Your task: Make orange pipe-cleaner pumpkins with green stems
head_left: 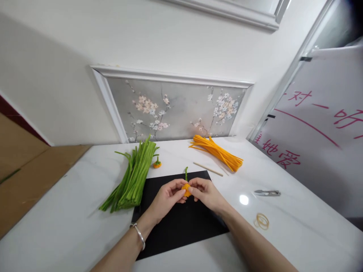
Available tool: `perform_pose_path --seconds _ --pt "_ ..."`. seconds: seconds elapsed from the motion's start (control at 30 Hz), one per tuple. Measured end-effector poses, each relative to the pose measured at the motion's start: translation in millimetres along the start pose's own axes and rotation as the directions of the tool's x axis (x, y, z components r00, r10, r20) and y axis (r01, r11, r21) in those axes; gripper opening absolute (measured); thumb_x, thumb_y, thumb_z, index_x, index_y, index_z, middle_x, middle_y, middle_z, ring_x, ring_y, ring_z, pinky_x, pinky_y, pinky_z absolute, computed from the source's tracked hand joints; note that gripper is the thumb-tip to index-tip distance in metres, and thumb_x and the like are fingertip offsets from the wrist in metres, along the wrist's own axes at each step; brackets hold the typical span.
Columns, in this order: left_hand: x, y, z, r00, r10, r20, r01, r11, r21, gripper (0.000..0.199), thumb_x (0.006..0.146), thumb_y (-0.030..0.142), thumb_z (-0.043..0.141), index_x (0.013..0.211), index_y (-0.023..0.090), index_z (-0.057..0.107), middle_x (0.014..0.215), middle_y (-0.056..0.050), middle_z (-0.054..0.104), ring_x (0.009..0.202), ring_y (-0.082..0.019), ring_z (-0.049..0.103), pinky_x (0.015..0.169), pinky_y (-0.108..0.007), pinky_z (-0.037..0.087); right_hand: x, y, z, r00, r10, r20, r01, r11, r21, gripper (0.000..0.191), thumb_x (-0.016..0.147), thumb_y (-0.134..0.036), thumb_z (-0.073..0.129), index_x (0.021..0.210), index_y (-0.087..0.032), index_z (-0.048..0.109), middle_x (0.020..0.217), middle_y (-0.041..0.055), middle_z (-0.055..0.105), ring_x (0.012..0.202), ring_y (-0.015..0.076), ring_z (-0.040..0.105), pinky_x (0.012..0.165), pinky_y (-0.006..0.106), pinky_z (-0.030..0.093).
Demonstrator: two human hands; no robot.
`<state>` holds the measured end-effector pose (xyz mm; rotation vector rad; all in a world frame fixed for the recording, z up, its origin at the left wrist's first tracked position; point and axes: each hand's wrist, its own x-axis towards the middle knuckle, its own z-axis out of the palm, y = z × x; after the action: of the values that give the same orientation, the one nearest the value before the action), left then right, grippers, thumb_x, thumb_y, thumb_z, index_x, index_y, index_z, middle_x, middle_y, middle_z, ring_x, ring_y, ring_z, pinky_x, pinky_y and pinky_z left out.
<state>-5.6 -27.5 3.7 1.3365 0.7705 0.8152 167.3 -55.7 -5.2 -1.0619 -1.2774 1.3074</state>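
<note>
Over the black mat [181,230], my left hand [168,198] and my right hand [208,193] meet around a small orange fuzzy piece [186,190]. It looks like a flower or pumpkin shape bent from chenille stems. Thumbs and fingertips of both hands pinch it from either side, hiding part of its edges. From its far side a green chenille stem [186,173] sticks out, pointing away from me. A similar small orange piece with a green top [157,163] rests on the table beyond the mat, left of my hands.
A bundle of green chenille stems [132,183] lies on the mat's left; an orange bundle [219,152] is at the back right. Near it is a thin stick [208,169]. Thread snips [267,193] and gold-coloured rings [262,221] lie right. The wall [176,49] bounds the table behind.
</note>
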Motion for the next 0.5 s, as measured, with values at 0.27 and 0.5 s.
perform_pose_path --seconds 0.27,0.5 --pt "6.3 -4.1 2.6 0.993 0.114 -0.037 -0.111 0.991 0.077 0.02 0.075 0.03 0.072 0.088 0.015 0.07 0.077 -0.004 0.07 0.064 -0.014 0.062 0.06 -0.024 0.051 -1.4 -3.6 -0.6 0.999 0.004 -0.034 -0.004 1.0 -0.009 0.029 0.074 -0.043 0.068 0.083 -0.016 0.061 0.07 -0.0018 0.06 0.051 0.0076 0.051 0.05 0.022 0.044" --pt "1.9 2.3 8.3 0.99 0.084 -0.11 -0.077 0.995 0.059 0.019 0.077 0.031 0.071 0.087 0.015 0.072 0.072 -0.003 0.07 0.063 -0.014 0.063 0.062 -0.024 0.051 -3.2 -9.7 2.4 0.998 0.057 -0.012 -0.055 0.987 0.149 0.033 0.071 -0.045 0.071 0.082 -0.016 0.06 0.071 -0.0003 0.063 0.056 0.0094 0.056 0.057 0.024 0.047"
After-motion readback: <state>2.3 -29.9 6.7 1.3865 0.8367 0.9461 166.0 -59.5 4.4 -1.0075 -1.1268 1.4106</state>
